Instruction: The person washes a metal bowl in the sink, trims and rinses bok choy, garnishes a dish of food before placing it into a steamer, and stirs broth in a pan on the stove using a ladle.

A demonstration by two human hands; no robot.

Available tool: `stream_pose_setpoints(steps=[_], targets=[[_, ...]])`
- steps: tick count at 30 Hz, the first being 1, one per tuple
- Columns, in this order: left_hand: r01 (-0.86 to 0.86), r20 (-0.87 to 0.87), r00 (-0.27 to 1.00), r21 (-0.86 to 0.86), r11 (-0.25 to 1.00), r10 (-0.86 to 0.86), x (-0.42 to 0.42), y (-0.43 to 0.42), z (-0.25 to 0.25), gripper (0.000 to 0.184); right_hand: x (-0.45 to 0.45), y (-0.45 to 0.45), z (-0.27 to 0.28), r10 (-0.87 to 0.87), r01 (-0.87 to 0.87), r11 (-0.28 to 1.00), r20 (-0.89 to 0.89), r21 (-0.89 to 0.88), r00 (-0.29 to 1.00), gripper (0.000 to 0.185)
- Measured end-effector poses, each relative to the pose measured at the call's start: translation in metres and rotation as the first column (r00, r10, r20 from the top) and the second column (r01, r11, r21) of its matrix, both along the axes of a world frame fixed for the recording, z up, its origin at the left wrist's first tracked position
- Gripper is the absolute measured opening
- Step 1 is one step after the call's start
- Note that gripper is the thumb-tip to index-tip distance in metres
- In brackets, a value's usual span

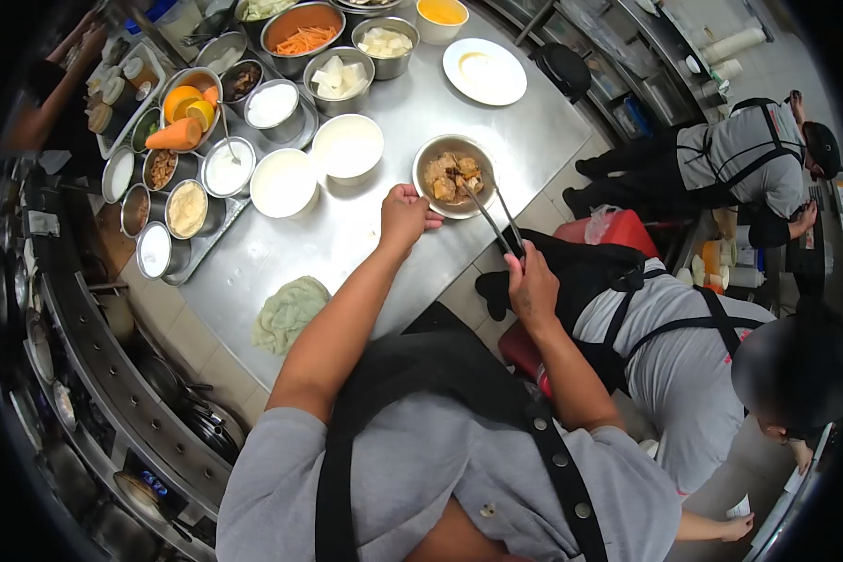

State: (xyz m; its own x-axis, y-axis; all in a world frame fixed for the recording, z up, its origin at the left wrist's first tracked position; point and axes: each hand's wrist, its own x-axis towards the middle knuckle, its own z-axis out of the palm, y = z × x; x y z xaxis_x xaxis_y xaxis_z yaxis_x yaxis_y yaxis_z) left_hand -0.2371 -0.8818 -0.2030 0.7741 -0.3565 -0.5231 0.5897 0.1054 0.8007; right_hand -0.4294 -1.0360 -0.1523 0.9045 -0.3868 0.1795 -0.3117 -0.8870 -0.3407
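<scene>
A round metal bowl point(425, 201) with chunks of browned food point(451, 178) in it stands on the steel table. My left hand point(406, 221) is at the bowl's near left rim, fingers curled against it. In my right hand point(534, 281) is a pair of metal tongs point(489, 217), its tips reaching down into the chunks. Whether the tips pinch a piece I cannot tell. Left of the bowl are two white tubs, one point(348, 148) nearer to it and one point(284, 184) farther off. A green cloth point(290, 314) lies crumpled near the table's front edge.
The steel table point(347, 253) holds a white plate point(484, 71) at the back and several bowls of ingredients on the left, including shredded carrot point(306, 39). Two co-workers point(693, 365) point(749, 150) stand to the right. A stove point(112, 393) runs along the left.
</scene>
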Motion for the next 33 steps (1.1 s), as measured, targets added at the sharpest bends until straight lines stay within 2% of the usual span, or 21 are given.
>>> stream_pose_setpoints(steps=[5,8,10,11,12,13,14,15,16,18,20,21,22,23,25,26,27,28,29,30,33], targets=[[0.062,-0.047,0.997,0.012,0.998,-0.062,-0.006,0.006,0.012,0.027,0.002,0.007,-0.004,-0.061,0.049,0.993,0.109,0.108,0.992,0.04],[0.183,0.019,0.981,0.23,0.956,-0.192,-0.017,0.029,0.038,0.036,0.007,0.009,-0.009,-0.034,0.019,0.992,0.123,0.122,0.992,0.04],[0.133,0.16,0.972,0.238,0.962,-0.174,-0.033,0.062,0.053,0.042,0.006,0.001,-0.021,-0.005,-0.006,0.992,0.085,0.125,0.996,0.04],[0.068,0.289,0.949,0.209,0.976,-0.128,-0.041,0.083,0.054,0.036,0.012,0.001,-0.017,-0.017,-0.007,0.987,0.151,0.16,0.988,0.041],[-0.035,0.479,0.872,0.257,0.966,-0.096,-0.047,0.105,0.05,0.028,0.018,0.004,-0.009,-0.026,-0.016,0.981,0.217,0.193,0.976,0.042],[-0.219,0.707,0.704,0.315,0.923,-0.074,-0.054,0.128,0.049,0.021,0.025,0.006,0.0,-0.038,-0.029,0.974,0.285,0.226,0.958,0.043],[-0.312,0.744,0.66,0.392,0.865,-0.099,-0.061,0.15,0.058,0.019,0.036,0.009,0.01,-0.062,-0.03,0.938,0.253,0.345,0.966,0.045],[-0.38,0.772,0.596,0.513,0.77,-0.219,-0.067,0.173,0.056,0.019,0.05,0.013,0.022,-0.068,-0.032,0.902,0.216,0.431,0.974,0.044],[-0.463,0.771,0.539,0.607,0.646,-0.338,-0.073,0.193,0.052,0.019,0.067,0.016,0.026,-0.045,-0.097,0.877,0.282,0.471,0.958,0.044],[-0.436,0.675,0.6,0.726,0.531,-0.43,-0.088,0.221,0.034,0.019,0.107,0.018,0.019,0.028,-0.296,0.813,0.475,0.501,0.88,0.045],[-0.479,0.734,0.528,0.672,0.565,-0.426,-0.097,0.231,0.022,0.019,0.141,0.029,0.048,0.04,-0.306,0.742,0.417,0.597,0.908,0.046],[-0.511,0.733,0.537,0.677,0.53,-0.418,-0.1,0.233,0.012,0.019,0.161,0.036,0.06,0.057,-0.313,0.701,0.388,0.641,0.92,0.046],[-0.546,0.733,0.546,0.679,0.49,-0.406,-0.102,0.231,0.0,0.018,0.191,0.034,0.044,0.032,-0.351,0.612,0.421,0.708,0.906,0.046],[-0.578,0.731,0.556,0.682,0.448,-0.395,-0.1,0.227,-0.003,0.018,0.219,0.036,0.062,0.03,-0.317,0.387,0.331,0.866,0.943,0.045],[-0.53,0.596,0.715,0.803,0.273,-0.365,-0.095,0.207,0.01,0.018,0.281,0.048,0.099,0.118,-0.322,0.183,0.305,0.929,0.945,0.041],[-0.492,0.543,0.779,0.839,0.232,-0.314,-0.089,0.199,0.014,0.016,0.317,0.053,0.112,0.238,-0.413,0.175,0.368,0.894,0.899,0.043],[-0.522,0.559,0.783,0.829,0.202,-0.272,-0.085,0.195,0.011,0.015,0.355,0.061,0.124,0.268,-0.437,0.066,0.406,0.897,0.874,0.041],[-0.548,0.575,0.785,0.818,0.174,-0.229,-0.084,0.192,0.003,0.015,0.392,0.072,0.137,0.306,-0.447,0.137,0.391,0.884,0.868,0.04],[-0.575,0.592,0.784,0.806,0.143,-0.187,-0.082,0.189,-0.002,0.014,0.429,0.086,0.148,0.36,-0.515,0.274,0.41,0.812,0.838,0.033],[-0.622,0.633,0.75,0.774,0.121,-0.191,-0.082,0.185,0.001,0.013,0.459,0.102,0.166,0.344,-0.501,0.307,0.396,0.809,0.851,0.028],[-0.642,0.652,0.728,0.757,0.124,-0.21,-0.084,0.186,-0.004,0.013,0.559,0.141,0.185,0.362,-0.518,0.281,0.41,0.808,0.837,0.026]])
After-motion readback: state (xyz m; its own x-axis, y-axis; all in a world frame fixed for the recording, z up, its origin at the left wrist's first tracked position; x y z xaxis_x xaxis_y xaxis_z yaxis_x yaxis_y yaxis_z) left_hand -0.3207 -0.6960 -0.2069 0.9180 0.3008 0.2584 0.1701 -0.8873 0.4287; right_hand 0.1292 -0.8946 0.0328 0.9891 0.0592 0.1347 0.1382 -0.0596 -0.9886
